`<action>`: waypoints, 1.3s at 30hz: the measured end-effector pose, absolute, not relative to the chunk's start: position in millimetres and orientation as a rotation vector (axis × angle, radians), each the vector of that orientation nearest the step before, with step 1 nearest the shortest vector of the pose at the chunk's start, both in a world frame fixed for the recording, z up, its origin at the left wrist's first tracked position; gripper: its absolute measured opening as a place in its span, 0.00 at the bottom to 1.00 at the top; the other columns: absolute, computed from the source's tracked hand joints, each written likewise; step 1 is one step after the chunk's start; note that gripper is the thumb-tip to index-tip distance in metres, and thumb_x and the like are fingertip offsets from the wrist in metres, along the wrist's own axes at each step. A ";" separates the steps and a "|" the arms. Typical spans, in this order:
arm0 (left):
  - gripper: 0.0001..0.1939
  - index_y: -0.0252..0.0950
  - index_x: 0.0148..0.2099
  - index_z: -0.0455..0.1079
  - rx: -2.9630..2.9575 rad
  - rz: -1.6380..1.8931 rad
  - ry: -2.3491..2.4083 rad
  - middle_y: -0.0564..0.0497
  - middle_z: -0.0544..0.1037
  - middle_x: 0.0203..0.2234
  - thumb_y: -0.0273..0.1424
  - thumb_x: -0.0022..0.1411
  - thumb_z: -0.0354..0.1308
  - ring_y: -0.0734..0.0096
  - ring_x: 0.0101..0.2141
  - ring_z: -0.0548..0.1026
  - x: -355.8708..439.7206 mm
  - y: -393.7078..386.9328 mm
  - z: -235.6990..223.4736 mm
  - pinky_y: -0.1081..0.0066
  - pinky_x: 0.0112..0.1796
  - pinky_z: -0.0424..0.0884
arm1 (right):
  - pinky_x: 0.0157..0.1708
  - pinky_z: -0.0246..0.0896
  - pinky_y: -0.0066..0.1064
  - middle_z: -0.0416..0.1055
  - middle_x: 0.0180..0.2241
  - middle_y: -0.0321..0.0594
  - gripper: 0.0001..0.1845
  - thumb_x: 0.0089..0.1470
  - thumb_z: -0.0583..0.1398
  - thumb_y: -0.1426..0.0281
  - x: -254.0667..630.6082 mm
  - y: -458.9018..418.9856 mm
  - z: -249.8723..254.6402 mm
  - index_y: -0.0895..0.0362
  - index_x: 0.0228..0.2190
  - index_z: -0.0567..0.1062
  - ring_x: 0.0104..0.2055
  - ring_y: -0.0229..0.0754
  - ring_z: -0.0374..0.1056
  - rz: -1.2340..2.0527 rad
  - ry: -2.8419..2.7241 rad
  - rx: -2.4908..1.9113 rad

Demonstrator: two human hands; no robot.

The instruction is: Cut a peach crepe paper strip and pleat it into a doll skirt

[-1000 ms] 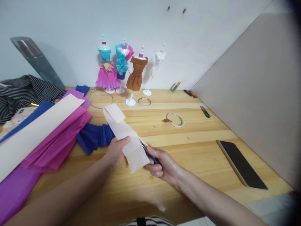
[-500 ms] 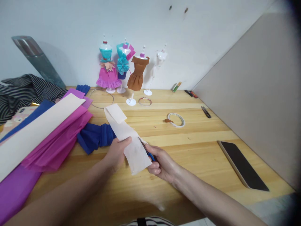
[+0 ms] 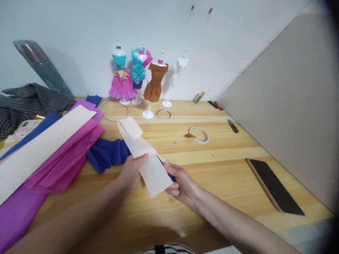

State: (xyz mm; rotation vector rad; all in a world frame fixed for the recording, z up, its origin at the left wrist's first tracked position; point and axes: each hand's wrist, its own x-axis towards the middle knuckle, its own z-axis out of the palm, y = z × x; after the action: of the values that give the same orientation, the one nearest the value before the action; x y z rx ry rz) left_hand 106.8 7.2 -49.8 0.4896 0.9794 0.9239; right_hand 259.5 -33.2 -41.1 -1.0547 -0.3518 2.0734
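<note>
A long strip of pale paper (image 3: 156,173), folded over at its far end, runs across the middle of the table. My left hand (image 3: 132,171) grips its left edge, thumb on top and fingers underneath. In my right hand (image 3: 182,183) is a pair of scissors (image 3: 171,176) with blue handles, closed in by my fingers. Their dark blades lie along the right side of the strip, partly hidden by the paper. A narrow sliver of paper curls up beside the blades.
Crepe sheets in magenta (image 3: 69,155) and blue (image 3: 106,153) lie left. Small dress forms, one in a brown dress (image 3: 156,83), stand at the back wall. A tape roll (image 3: 208,135), thread snips (image 3: 233,126) and a phone (image 3: 275,187) lie right.
The scissors have closed further, and less of their blue handles shows. The strip's near end has shifted slightly right. My left hand stays almost in place.
</note>
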 end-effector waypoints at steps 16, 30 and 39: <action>0.22 0.25 0.37 0.74 0.508 0.797 0.886 0.34 0.80 0.32 0.38 0.45 0.66 0.45 0.31 0.78 105.4 8.0 -39.5 0.51 0.38 0.72 | 0.10 0.29 0.16 0.56 0.14 0.25 0.20 0.41 0.68 0.62 265.4 -29.8 -34.3 0.58 0.22 0.62 0.12 0.22 0.38 2.122 -0.320 -1.080; 0.22 0.25 0.41 0.74 0.494 0.782 0.881 0.34 0.80 0.29 0.37 0.47 0.64 0.44 0.30 0.79 104.8 7.2 -38.1 0.49 0.36 0.73 | 0.08 0.30 0.16 0.54 0.12 0.24 0.19 0.44 0.66 0.61 261.5 -20.6 -36.1 0.57 0.22 0.61 0.11 0.23 0.35 2.105 -0.363 -1.098; 0.20 0.26 0.40 0.75 0.494 0.769 0.877 0.35 0.81 0.31 0.35 0.47 0.65 0.47 0.31 0.79 103.9 8.1 -38.1 0.53 0.39 0.73 | 0.08 0.28 0.17 0.52 0.12 0.22 0.24 0.38 0.69 0.59 259.5 -22.3 -37.4 0.56 0.22 0.60 0.12 0.23 0.35 2.080 -0.395 -1.085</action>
State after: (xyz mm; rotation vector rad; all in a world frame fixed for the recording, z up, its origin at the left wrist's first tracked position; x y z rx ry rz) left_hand 103.9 8.1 -38.1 0.4937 0.8774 0.7686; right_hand 259.5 -22.3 -37.4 -1.0846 -0.3953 2.0796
